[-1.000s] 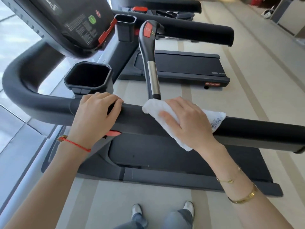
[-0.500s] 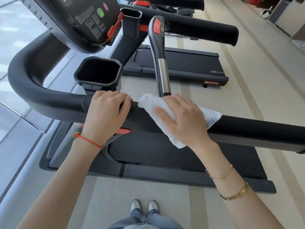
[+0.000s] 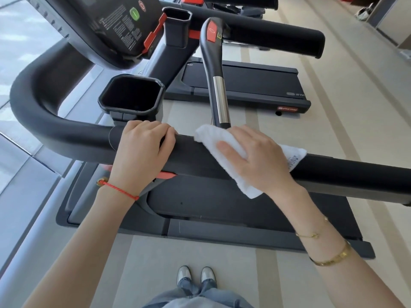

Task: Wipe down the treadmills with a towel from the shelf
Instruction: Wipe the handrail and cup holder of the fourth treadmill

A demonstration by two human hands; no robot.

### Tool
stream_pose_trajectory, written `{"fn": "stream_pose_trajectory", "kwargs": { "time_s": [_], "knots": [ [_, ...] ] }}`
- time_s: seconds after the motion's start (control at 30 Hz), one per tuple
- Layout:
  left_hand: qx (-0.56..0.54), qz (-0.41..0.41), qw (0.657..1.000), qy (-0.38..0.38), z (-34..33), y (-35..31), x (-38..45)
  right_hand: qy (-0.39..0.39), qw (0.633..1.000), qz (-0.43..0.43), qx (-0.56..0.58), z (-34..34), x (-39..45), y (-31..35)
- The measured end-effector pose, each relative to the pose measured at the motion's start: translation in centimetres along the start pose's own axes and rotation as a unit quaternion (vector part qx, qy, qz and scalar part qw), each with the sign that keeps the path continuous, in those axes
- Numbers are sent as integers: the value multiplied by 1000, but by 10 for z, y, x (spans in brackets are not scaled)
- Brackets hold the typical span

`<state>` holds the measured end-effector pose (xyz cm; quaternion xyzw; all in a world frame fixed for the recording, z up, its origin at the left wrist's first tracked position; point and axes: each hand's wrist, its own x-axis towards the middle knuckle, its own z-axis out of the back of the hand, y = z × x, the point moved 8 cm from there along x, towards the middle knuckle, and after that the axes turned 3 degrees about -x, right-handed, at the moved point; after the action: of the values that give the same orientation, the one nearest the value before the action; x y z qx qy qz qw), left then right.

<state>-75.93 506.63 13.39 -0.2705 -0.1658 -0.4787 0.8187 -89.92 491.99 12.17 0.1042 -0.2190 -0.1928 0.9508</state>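
The right hand (image 3: pixel 255 158) lays its grip flat over the white towel (image 3: pixel 224 152), pressing it around the black handrail (image 3: pixel 344 172) so the cloth can rub it; the left hand (image 3: pixel 142 150) curls over the same rail, likely for steadying the body
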Motion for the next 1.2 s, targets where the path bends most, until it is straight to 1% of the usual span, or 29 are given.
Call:
{"fn": "stream_pose_trajectory", "kwargs": {
  "time_s": [0.07,0.13,0.27,0.43,0.53,0.7,0.83,1.0,1.2],
  "knots": [
    [-2,2,1000,10,-2,0,0,-12,999,-44,-5,5,-3,-15],
    [-1,3,1000,18,-3,0,1,-28,998,-56,-25,5,-2,-10],
    [-14,4,1000,17,-2,-2,-1,-66,996,-9,-56,-3,-5,19],
    [-38,-2,999,31,-3,-7,1,-81,996,1,-37,0,-11,14],
    [-74,-8,997,37,-7,-18,4,-85,996,-20,-36,5,-14,1],
    [-86,-6,996,25,-18,-44,7,-86,993,-63,-44,20,-24,-38],
    [-111,-2,993,29,-32,-71,11,-83,993,-68,-52,31,-33,-64],
    [-142,6,989,40,-56,-119,15,-51,995,-72,-46,45,-48,-103],
    [-132,30,989,51,-85,-180,18,44,994,-94,-33,58,-58,-166]
  ]
}}
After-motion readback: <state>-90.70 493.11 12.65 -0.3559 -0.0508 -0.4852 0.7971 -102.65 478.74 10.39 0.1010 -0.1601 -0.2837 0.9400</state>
